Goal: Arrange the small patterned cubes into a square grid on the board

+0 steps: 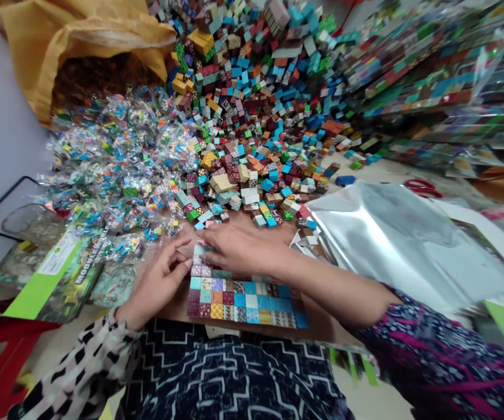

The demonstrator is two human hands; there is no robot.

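A rectangular layout of small patterned blocks point(247, 303) lies flat at the table's near edge. My right hand point(238, 248) reaches across it from the right, palm down. Its fingers are stretched over the upper left corner, touching the pale blocks there, and the hand hides part of the layout. At the left edge, my left hand point(162, 277) rests with thumb and fingers apart, the thumb beside the pinkish-white blocks point(202, 269). I see nothing held in it. Just beyond my hands begins a large heap of loose coloured blocks point(252, 175).
Small clear packets point(121, 157) pile up at the left, before a yellow sack point(98, 35). Green-edged printed cards point(55, 277) lie at left. Silvery plastic sleeves point(392, 233) and red scissors point(422, 187) lie at right. Bagged block sets point(444, 87) are stacked behind.
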